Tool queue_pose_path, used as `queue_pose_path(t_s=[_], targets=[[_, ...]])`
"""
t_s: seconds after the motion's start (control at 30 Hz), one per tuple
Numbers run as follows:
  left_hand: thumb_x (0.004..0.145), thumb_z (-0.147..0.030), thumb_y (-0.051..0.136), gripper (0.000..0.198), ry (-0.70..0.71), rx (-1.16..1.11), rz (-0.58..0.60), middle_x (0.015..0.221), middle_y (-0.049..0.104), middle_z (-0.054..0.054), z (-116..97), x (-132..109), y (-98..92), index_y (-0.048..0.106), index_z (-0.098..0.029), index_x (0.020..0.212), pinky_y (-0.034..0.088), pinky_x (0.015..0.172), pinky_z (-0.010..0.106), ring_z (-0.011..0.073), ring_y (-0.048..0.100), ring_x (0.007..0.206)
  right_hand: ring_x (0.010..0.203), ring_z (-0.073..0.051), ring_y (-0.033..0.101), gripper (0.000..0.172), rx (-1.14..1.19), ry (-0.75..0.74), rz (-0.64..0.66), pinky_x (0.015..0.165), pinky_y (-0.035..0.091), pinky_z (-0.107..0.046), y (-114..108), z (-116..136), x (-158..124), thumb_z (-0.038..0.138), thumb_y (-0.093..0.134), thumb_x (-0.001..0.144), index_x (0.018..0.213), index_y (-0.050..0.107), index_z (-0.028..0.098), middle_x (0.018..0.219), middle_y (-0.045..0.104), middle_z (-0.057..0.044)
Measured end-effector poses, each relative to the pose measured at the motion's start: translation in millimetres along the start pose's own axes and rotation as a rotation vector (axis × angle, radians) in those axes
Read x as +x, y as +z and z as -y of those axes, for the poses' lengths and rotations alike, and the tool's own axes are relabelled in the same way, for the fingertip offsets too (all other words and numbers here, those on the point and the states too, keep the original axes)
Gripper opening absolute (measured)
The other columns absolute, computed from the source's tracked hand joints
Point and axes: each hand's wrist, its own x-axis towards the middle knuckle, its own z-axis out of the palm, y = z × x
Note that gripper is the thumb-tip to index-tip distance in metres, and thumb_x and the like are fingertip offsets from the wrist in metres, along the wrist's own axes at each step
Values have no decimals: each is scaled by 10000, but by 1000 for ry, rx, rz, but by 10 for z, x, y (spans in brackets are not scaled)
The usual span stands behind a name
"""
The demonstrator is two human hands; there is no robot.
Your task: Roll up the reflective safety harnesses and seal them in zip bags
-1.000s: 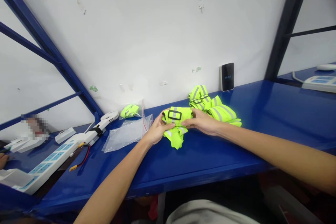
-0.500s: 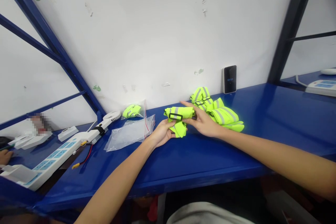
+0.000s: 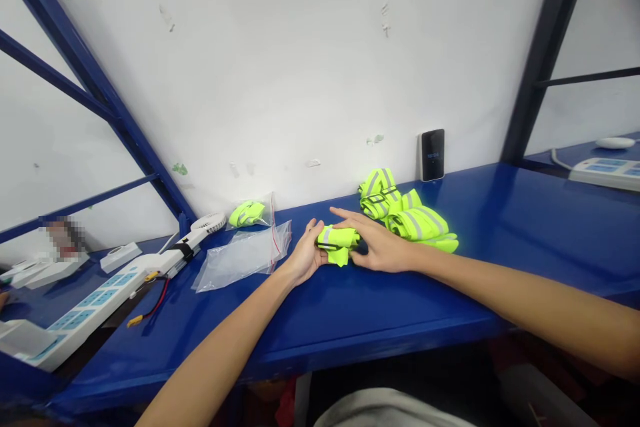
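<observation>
Between my hands is a rolled-up neon yellow reflective strap [image 3: 338, 237] with grey stripes and dark trim, a loose flap hanging below the roll. My left hand [image 3: 306, 255] is closed round its left end. My right hand [image 3: 376, 242] grips the other end, with the index finger stretched out above it. Just beyond my right hand lie more neon reflective straps [image 3: 419, 223], folded in a pile, and another bundle with black buckles [image 3: 377, 193]. To the left, clear zip bags [image 3: 240, 257] lie flat, and a bagged neon strap [image 3: 247, 213] sits behind them.
A white power strip [image 3: 95, 307] runs along the left, with a small white fan [image 3: 209, 221] and a red-black cable [image 3: 159, 300] near it. Against the wall stands a small black-fronted device [image 3: 433, 155]. Blue frame posts [image 3: 125, 127] rise from the blue table [image 3: 480, 227].
The strap roll is lower and more compact, its black buckle turned out of plain view. My right hand has come down and closer to my left. The camera view has shifted slightly.
</observation>
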Motion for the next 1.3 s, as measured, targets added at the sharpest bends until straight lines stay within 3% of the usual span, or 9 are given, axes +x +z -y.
queue_pose_path(t_s=[0.2, 0.33, 0.43, 0.6, 0.73, 1.0, 1.07, 1.2, 1.3], targets=[[946, -329, 444, 733, 6, 69, 11, 1151, 614, 158, -23, -14, -13, -36, -265, 1496, 578, 656, 422, 226, 698, 759, 1271, -296, 497, 898, -123, 8, 39, 1035, 438, -444, 59, 18, 12, 311, 766, 702, 1467, 307, 209, 1385, 516, -141], [940, -290, 465, 751, -2, 85, 45, 1194, 604, 153, -49, -33, -24, -36, -297, 1501, 574, 664, 384, 203, 691, 769, 1209, -279, 558, 692, -200, -82, 41, 1043, 418, -482, 60, -15, 34, 263, 693, 804, 1428, 397, 302, 1330, 579, -91], [943, -301, 466, 738, -11, 130, 84, 1174, 613, 135, -63, -33, -38, -18, -341, 1498, 566, 635, 367, 185, 681, 728, 1224, -290, 546, 557, -174, -146, 39, 1032, 431, -478, 56, -24, 46, 333, 685, 819, 1346, 515, 273, 1346, 564, -122], [938, -339, 474, 693, -18, 143, 110, 1065, 631, 116, -94, -26, -55, 72, -318, 1502, 555, 586, 342, 177, 663, 678, 1291, -249, 483, 583, -38, -168, 20, 1026, 451, -387, 91, 2, 74, 382, 668, 830, 1363, 474, 246, 1444, 457, -134], [935, -300, 465, 645, -49, 135, 118, 1035, 625, 104, -125, -49, -52, 145, -288, 1495, 566, 580, 351, 188, 668, 699, 1276, -253, 494, 557, -37, -186, 7, 1030, 441, -400, 120, 21, 70, 401, 662, 832, 1337, 493, 240, 1418, 486, -137], [952, -354, 411, 630, -73, 199, 140, 972, 638, 89, -112, -72, -45, 100, -330, 1499, 579, 521, 388, 163, 648, 563, 1198, -241, 549, 342, -91, -117, 15, 986, 464, -381, 67, 166, 89, 348, 508, 938, 1250, 561, 218, 1325, 563, -130], [945, -348, 431, 636, -56, 192, 132, 988, 640, 94, -102, -61, -52, 117, -323, 1498, 577, 506, 371, 159, 644, 551, 1194, -243, 550, 384, -66, -112, 31, 982, 466, -378, 51, 173, 97, 371, 559, 907, 1264, 545, 227, 1316, 568, -125], [940, -365, 444, 651, -54, 215, 129, 1001, 645, 102, -94, -32, -88, 112, -322, 1498, 566, 496, 357, 187, 663, 586, 1256, -285, 495, 718, -59, -126, 106, 1006, 450, -402, 42, 133, 84, 375, 773, 716, 1342, 461, 209, 1380, 499, -153], [936, -385, 446, 636, -55, 259, 130, 987, 646, 103, -105, -17, -122, 160, -297, 1498, 548, 480, 342, 185, 649, 572, 1251, -283, 505, 657, -119, -129, 118, 983, 467, -400, 56, 117, 77, 198, 728, 746, 1346, 460, 213, 1392, 491, -153]])
